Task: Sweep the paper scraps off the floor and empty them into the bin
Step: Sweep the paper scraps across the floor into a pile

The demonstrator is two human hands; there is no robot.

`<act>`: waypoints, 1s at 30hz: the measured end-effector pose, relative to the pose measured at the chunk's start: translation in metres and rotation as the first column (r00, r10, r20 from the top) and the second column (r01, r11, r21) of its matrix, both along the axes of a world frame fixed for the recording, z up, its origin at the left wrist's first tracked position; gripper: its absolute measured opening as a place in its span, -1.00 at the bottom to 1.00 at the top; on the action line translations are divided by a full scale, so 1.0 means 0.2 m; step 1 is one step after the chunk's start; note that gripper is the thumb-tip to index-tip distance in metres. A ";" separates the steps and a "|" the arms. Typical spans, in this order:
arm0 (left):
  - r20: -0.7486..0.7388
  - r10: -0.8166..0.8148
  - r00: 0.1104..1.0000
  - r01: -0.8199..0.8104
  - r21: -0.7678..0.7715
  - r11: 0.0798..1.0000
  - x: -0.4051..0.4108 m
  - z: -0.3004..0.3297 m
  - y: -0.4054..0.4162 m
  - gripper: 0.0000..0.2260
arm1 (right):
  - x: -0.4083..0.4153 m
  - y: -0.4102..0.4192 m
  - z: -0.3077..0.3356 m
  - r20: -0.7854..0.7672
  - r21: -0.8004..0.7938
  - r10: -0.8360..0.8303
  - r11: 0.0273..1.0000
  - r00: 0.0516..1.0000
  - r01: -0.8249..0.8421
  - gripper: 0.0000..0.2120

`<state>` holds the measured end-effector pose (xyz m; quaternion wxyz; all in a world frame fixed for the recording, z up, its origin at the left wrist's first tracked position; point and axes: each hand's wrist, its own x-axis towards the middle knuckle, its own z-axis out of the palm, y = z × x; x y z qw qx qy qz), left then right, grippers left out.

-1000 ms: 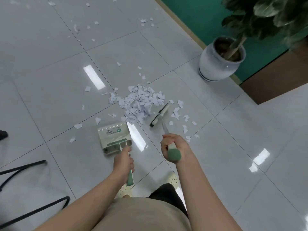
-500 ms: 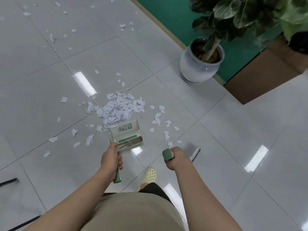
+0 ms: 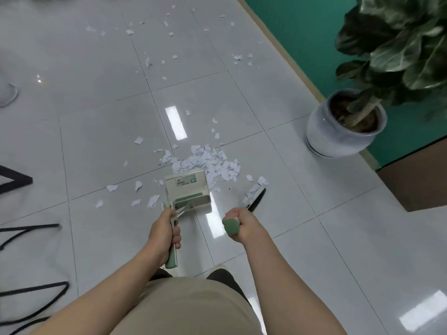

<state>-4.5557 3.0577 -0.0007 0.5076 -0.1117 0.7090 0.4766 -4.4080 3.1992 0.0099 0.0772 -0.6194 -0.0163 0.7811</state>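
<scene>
A heap of white paper scraps (image 3: 205, 163) lies on the pale tiled floor just beyond the white and green dustpan (image 3: 187, 192). My left hand (image 3: 164, 232) grips the dustpan's green handle, and the pan's mouth touches the near edge of the heap. My right hand (image 3: 240, 223) grips the green handle of the broom. Its dark head (image 3: 256, 199) rests on the floor right of the pan, against a few scraps. Loose scraps (image 3: 145, 201) lie left of the pan and more are scattered farther up the floor (image 3: 174, 56). No bin is in view.
A potted plant in a grey-white pot (image 3: 338, 134) stands at the right by the green wall (image 3: 302, 32). Black metal furniture legs (image 3: 31, 291) run along the left edge. A brown floor patch (image 3: 416, 175) lies at the right.
The broom head has swung from behind my right hand forward to the floor right of the dustpan. The dustpan stays at the heap's near edge. The view has shifted, showing more floor.
</scene>
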 end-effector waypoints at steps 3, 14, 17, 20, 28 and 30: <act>-0.025 0.066 0.998 -0.065 0.023 0.998 0.00 0.00 0.06 -0.80 | 0.09 0.11 -0.06 -0.201 -0.167 -0.305 0.947 0.931 0.275 -0.69; -0.083 -0.040 0.996 0.041 0.015 0.999 -0.11 -0.01 0.52 -0.82 | 0.12 0.29 0.04 -0.284 -0.192 -0.525 0.851 0.803 0.489 -0.77; -0.061 -0.076 0.995 0.077 0.014 0.997 -0.15 -0.03 0.66 -0.85 | 0.16 0.34 0.04 -0.224 -0.191 -0.620 0.785 0.752 0.590 -0.80; -0.036 -0.140 0.989 0.140 0.008 0.990 -0.20 -0.06 0.75 -0.84 | 0.20 0.40 0.05 -0.193 -0.186 -0.706 0.709 0.682 0.681 -0.81; 0.053 -0.172 0.984 0.171 0.017 0.985 -0.39 -0.11 0.85 -0.77 | 0.01 0.50 0.03 -0.132 -0.038 -0.641 0.766 0.756 0.642 -0.67; 0.084 -0.149 0.985 0.147 0.026 0.989 -0.43 -0.11 0.88 -0.77 | -0.07 0.53 0.01 -0.099 0.058 -0.560 0.822 0.822 0.567 -0.68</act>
